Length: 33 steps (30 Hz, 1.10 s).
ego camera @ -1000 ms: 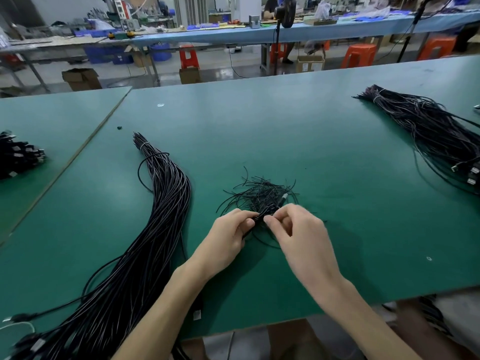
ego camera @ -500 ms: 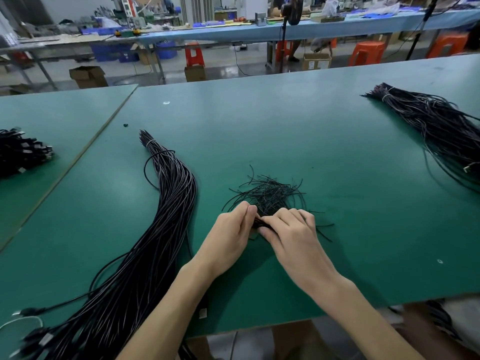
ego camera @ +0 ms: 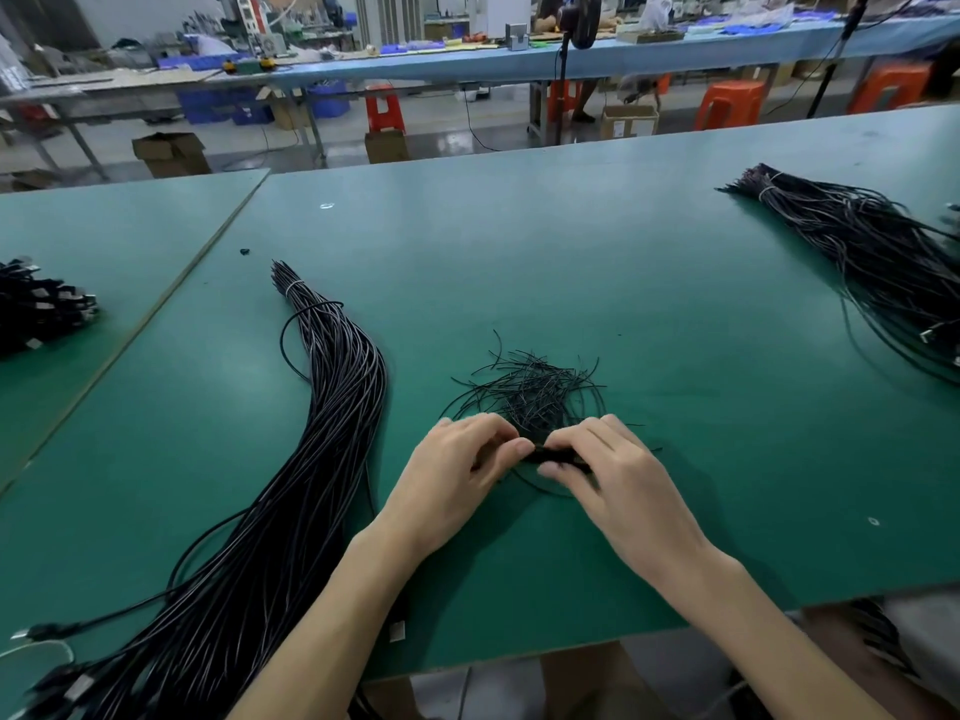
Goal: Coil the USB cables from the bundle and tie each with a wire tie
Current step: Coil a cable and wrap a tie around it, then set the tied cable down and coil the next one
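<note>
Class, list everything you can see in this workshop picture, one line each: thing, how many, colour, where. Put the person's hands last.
table: one, green, under the hands.
large cable bundle: one, black, left of the hands.
second cable bundle: one, black, far right of the table.
wire ties: one loose pile, black, just beyond the hands.
coiled cable: one, black, between the hands.
cable pile: one, black, on the adjoining table at left.
stools: at least three, orange or red, on the floor beyond.
cardboard boxes: at least three, brown, on the floor beyond.
left hand: pinches the coiled cable.
right hand: grips the coiled cable.
</note>
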Available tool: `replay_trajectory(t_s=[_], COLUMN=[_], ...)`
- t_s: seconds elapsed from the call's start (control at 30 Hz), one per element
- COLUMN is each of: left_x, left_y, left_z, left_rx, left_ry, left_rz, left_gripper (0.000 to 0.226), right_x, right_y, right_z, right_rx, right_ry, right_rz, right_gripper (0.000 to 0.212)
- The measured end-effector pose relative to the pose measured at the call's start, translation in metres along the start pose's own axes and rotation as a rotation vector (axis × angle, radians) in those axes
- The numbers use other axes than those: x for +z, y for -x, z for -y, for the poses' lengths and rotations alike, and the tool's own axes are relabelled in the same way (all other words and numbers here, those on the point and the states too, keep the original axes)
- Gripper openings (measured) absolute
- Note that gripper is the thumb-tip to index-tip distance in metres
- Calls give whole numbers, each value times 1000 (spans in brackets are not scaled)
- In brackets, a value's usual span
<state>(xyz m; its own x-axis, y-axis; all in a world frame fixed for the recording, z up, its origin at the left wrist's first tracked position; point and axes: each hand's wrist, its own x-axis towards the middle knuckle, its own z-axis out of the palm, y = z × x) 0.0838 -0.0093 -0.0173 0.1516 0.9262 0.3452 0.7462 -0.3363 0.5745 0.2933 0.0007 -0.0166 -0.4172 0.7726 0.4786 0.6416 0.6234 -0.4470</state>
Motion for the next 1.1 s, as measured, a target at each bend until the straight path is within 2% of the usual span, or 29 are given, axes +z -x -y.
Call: replay_trajectory(t_s=[0.1, 0.2, 0.3, 0.4, 0.5, 0.6, 0.7, 0.8, 0.87, 0.93, 1.03, 1.1], left_x=[-2, -5, -6, -4, -6, -19, -43, -68, -74, -69, -59, -57], left_y=[-3, -5, -5, -4, -4, -7, -12, -12, -7, 1, 10, 12], left_z=[0, 5, 11, 11, 10, 11, 20, 35, 43, 48, 52, 53], left_rx=[-2, -165, -281, -266, -291, -336, -459, -659, -735, -723, -636, -614], left_ry=[-26, 15, 45, -4, -86, -247, -482, -645, -662, -639, -711, -722], left_rz=[-193, -380, -401, -343, -289, -261, -205, -56, 25, 28, -31, -69], left_gripper=[25, 12, 18, 18, 16, 20, 25, 34, 40, 39, 38, 38], right_x=[-9, -14, -17, -12, -8, -8, -6, -4, -4, -3, -5, -8], right_y=[-9, -24, -36, -41, -38, -30, -27, -31, -32, -31, -31, -31], right_z=[-22, -54, -85, -94, -91, -89, -90, -92, -90, -88, -83, -77], right_rx=[110, 312, 518, 618, 577, 448, 345, 362, 350, 294, 247, 222], right_ry=[-14, 52, 148, 277, 431, 495, 472, 406, 387, 386, 342, 326], right_rz=[-87, -169, -197, -128, -176, -296, -220, -118, -96, -90, -69, -81], right_gripper=[16, 14, 26, 48, 57, 43, 25, 29, 28, 26, 40, 41])
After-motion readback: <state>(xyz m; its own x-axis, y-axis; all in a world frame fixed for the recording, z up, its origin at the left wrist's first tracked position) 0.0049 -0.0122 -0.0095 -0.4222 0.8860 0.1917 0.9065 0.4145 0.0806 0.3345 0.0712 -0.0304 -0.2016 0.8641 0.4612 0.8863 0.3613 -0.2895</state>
